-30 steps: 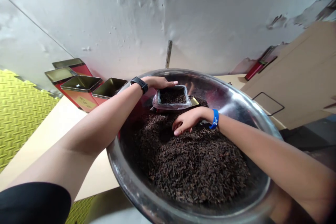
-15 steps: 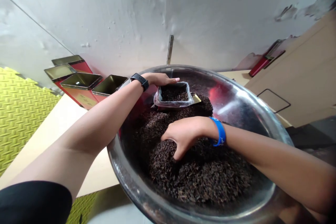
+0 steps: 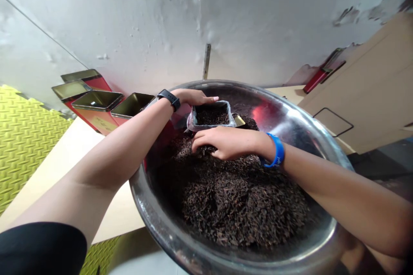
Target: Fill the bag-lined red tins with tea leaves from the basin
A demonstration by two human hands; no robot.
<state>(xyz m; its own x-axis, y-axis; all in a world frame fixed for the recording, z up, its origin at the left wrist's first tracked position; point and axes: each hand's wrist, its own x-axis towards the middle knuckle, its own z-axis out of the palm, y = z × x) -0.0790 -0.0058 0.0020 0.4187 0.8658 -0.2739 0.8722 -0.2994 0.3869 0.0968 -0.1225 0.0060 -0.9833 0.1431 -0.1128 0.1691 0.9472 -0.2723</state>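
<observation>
Nearest the camera curves the rim of a wide steel basin (image 3: 155, 206), tilted toward the viewer and holding a deep heap of dark loose tea leaves (image 3: 238, 210). Past the heap's crest the right hand (image 3: 222, 144), a blue wristband (image 3: 275, 157) at its wrist, lies palm down with the fingers curled under and drawn together around a clump of leaves, so its hold is closed and loaded. It sits just in front of a small tin lined with a clear plastic bag (image 3: 193, 125). This lined tin stands inside the basin at its far side and already looks well filled. The left hand (image 3: 193, 96), a black watch (image 3: 168, 98) on its wrist, rests flat along the tin's far edge with the fingers stretched out, bracing rather than gripping. As I judge it, the handful travels best if it is kept cupped and low and let go only once it is over the bag's mouth. The bracing hand should keep the tin level and the liner's lip spread, so that strays fall back into the basin. Farther left, open empty tins (image 3: 97, 101) stand on a pale tabletop (image 3: 64, 159). Beyond them rises a flaking white wall (image 3: 258, 17).
</observation>
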